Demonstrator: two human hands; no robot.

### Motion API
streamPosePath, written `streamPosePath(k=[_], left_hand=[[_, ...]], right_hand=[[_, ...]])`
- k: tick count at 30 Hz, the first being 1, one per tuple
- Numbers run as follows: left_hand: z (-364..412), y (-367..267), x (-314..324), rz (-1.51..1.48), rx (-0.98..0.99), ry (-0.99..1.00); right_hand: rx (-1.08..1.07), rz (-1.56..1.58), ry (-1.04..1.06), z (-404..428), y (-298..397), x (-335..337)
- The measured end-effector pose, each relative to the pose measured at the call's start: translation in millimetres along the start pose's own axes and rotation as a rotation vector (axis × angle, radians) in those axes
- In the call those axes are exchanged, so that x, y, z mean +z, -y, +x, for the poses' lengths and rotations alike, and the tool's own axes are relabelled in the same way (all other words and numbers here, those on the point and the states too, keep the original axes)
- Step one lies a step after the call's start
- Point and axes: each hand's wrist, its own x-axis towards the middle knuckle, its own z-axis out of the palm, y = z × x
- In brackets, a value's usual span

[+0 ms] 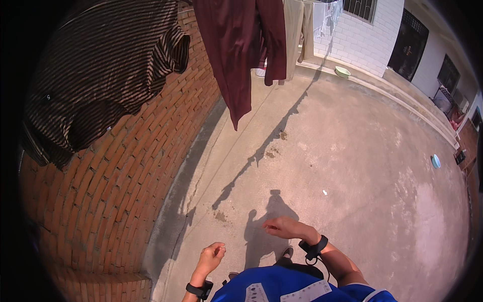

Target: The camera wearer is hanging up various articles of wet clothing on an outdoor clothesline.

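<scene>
My left hand [211, 258] is held above the concrete ground, low in the view, near the foot of the brick wall. Its fingers curl loosely, and I see nothing in them. My right hand [285, 228] reaches inward in front of my body. Those fingers are bent with a gap by the thumb, and no object shows there. Ahead of both hands and apart from them hang dark maroon trousers [237, 49]. A dark striped garment [113, 64] spreads in front of the wall at upper left. Black bands sit on both wrists.
A brick wall [124, 196] runs along the left side. Beige trousers [294, 37] and pale laundry [327, 17] hang farther back. A pale green basin [342, 72] rests by the house step; a light blue basin [436, 161] lies at far right. Concrete ground [351, 151] spans the yard.
</scene>
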Motion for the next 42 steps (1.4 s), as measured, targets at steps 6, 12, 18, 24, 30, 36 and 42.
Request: streamPosePath(k=[6,12,18,24,30,36,42], left_hand=[[79,-58,103,-0.455,-0.145,0.043],[186,-141,179,-0.386,0.069,0.101],[278,-167,228,-0.387,0.082,0.157],[412,-210,254,-0.415,-0.011,0.108],[564,-301,300,-0.533,0.008,0.123],[676,-418,345,-0.482,0.307,0.325],[774,-454,361,-0.528,0.164,0.133]], right_hand=[[0.054,0.024,-0.212,-72,-80,-80],[0.198,0.131,-0.255,-123,-139,-164],[0.296,0.353,-0.333,-119,-212,-209],[0.297,0.332,-0.294,-87,-302,-294],[0.398,0.393,-0.525,-73,-374,-413],[0.451,0.493,-0.662,-71,-439,-513],[0.423,0.439,-0.565,-66,-519,-618]])
